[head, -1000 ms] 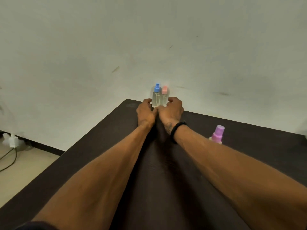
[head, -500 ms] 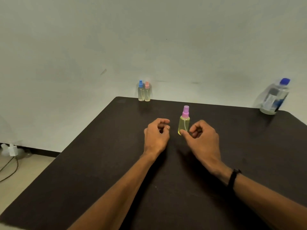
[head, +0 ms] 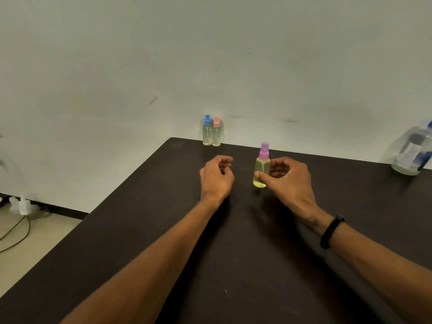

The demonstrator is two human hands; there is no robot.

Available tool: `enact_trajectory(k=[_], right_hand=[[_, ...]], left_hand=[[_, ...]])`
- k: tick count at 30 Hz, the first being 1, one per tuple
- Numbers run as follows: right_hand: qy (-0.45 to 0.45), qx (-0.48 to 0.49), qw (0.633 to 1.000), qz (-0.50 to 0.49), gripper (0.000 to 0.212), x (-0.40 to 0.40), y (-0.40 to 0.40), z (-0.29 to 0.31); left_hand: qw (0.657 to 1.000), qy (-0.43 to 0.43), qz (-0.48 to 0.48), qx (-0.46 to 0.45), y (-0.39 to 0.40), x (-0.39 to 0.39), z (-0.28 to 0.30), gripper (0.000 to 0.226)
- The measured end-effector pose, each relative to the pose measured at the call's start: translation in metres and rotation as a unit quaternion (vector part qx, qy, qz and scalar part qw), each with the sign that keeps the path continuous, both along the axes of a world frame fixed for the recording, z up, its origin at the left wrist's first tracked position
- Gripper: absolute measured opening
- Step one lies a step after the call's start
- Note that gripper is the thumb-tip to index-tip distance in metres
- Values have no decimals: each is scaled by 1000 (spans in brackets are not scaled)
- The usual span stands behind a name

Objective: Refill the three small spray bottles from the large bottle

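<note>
The right hand forms its grip around the purple-capped spray bottle, thumb laid across the front of the yellowish body and fingers curled behind it, while the bottle stands upright on the dark bench; whether the fingers actually press on it cannot be told. The left hand hovers just to the left of that bottle, fingers loosely curled and holding nothing. Farther out, the blue-capped spray bottle and the pink-capped spray bottle stand touching side by side at the bench's far edge against the wall, and the large bottle stands at the far right, well apart from both hands.
</note>
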State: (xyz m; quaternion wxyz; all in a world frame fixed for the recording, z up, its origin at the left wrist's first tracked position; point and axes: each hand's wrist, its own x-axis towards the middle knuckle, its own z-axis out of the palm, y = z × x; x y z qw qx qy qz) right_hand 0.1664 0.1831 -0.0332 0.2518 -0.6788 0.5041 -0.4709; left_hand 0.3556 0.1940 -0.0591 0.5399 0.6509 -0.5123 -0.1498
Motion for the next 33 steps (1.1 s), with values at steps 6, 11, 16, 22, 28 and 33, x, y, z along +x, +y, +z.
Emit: enact_trajectory(k=[6,11,16,22,28,33], right_hand=[[-46,6,999,10,37,59,-69,11],[-52,16,998,-7,35,108,-129,7],[-37,30,998,-34,39,138,-174,-12],[-12,11,998,-64,37,156,-201,-20],[15,46,996,-72,42,158,-206,-20],[2,49,997,-64,42,139,-179,-14]], left_hand=[[995,12,95,42,-74,54,-2,25],[992,13,110,53,-110,70,1,32],[993,9,106,60,-126,78,2,45],[991,-32,109,78,-134,82,1,45],[990,-35,108,83,-130,80,4,43],[992,-4,107,66,-121,78,3,40]])
